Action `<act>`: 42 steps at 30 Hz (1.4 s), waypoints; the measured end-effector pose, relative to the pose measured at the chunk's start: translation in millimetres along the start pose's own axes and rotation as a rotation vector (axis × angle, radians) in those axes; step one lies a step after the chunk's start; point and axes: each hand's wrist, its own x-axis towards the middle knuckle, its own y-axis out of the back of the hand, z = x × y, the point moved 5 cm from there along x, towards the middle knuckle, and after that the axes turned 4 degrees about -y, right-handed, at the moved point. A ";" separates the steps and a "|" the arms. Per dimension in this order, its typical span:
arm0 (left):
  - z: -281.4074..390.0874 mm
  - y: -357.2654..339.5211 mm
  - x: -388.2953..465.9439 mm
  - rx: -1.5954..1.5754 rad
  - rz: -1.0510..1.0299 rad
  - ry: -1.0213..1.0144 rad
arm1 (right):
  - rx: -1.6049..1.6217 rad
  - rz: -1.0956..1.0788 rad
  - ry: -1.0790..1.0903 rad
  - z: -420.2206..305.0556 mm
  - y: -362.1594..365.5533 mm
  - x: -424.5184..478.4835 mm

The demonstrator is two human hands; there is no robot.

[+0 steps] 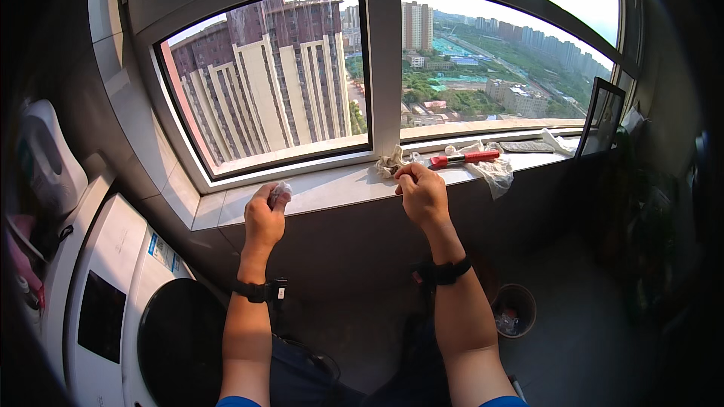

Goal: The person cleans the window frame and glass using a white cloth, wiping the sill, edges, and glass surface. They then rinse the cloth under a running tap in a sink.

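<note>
My left hand (264, 216) is closed around a small wad of crumpled whitish material (280, 193), tissue or thin plastic, just above the left part of the white windowsill (334, 189). Further right, my right hand (423, 195) is at the sill's front edge with its fingers curled together. Whether something thin is pinched in them cannot be made out. Just behind those fingertips lies a crumpled beige cloth (389, 164). To the right of the hand a red-handled scraper (465, 158) rests on the sill, partly over a crumpled whitish plastic bag (498, 174).
A grey flat pad (527, 147) and a dark-framed panel (600, 118) stand farther right along the sill. At left are a white washing machine (107, 249) and a detergent bottle (52, 152). A waste bin (530, 308) with crumpled litter sits on the floor at right.
</note>
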 end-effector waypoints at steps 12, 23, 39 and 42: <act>-20.3 -27.8 7.9 -0.064 0.130 0.047 | -0.134 -0.019 0.005 58.3 -34.3 4.2; 6.3 -68.7 10.6 -0.197 -0.009 0.150 | -0.104 -0.098 -0.031 56.0 -25.5 6.2; 81.0 -65.7 -79.1 -0.510 -0.067 0.283 | -0.157 -0.087 0.044 40.2 -1.4 -6.9; 85.4 -72.5 -71.9 -0.477 -0.070 0.235 | -0.184 -0.091 0.065 35.8 -2.4 -10.3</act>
